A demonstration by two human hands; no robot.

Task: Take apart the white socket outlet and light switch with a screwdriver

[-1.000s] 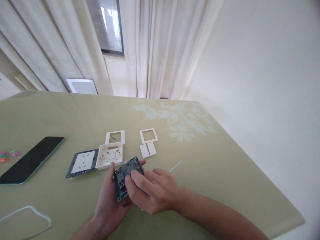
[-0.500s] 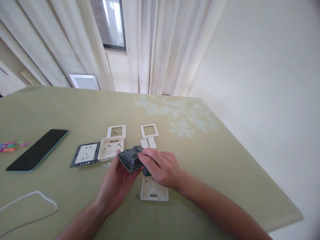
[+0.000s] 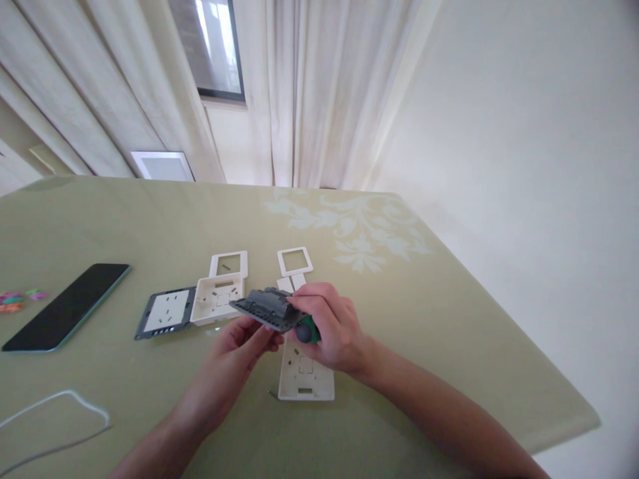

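Note:
A dark grey wall-switch module (image 3: 269, 307) is held up above the table, its ribbed back facing upward and tilted. My left hand (image 3: 242, 349) is closed at its lower edge, thumb and fingertips pressed near the underside. My right hand (image 3: 332, 326) pinches the module's right end and keeps a screwdriver (image 3: 307, 330) in its palm; only the green and black handle shows. Below the hands lies a white back box (image 3: 306, 382), partly covered by my right hand. Two white switch rockers (image 3: 292, 283) and a white frame (image 3: 294, 261) lie behind the module.
To the left are a socket panel (image 3: 167, 313), another white back box (image 3: 217, 299) and a second frame (image 3: 213, 265) with a screw inside. A phone (image 3: 70, 306), a white cable (image 3: 70, 394) and colourful small pieces (image 3: 12, 301) lie farther left. A loose screw (image 3: 273, 394) rests near the front box.
The module has turned to a flatter, more edge-on angle. My left hand has shifted from its left side to beneath its lower edge. More of the green screwdriver handle shows.

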